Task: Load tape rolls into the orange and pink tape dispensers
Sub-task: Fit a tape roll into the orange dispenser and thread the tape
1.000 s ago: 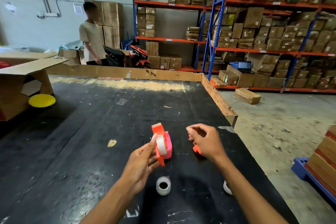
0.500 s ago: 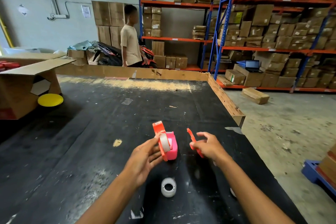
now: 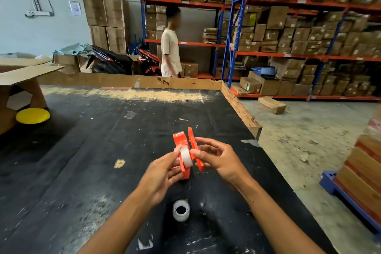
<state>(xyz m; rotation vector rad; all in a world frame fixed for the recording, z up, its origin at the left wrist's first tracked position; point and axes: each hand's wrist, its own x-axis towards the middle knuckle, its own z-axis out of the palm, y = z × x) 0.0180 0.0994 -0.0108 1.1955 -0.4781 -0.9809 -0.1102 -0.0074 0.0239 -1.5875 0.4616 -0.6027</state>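
Black counter [image 3: 86,150] lies bare left of the hands and beyond them. A loose tape roll [image 3: 181,210] sits just beneath them. Cardboard box [image 3: 18,93] and yellow disc [image 3: 33,116] crowd the far left.

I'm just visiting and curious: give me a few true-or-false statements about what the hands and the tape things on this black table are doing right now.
1. The left hand holds the orange plastic tape dispenser half with a white tape roll sitting in it. True.
2. The right hand is empty. False: it pinches the separate orange plastic cover piece beside the roll.
3. A second white tape roll lies on the black table, nearer the person than both hands. True.
4. The flat yellow disc lies at the table's right edge. False: it is far left, by the cardboard box.
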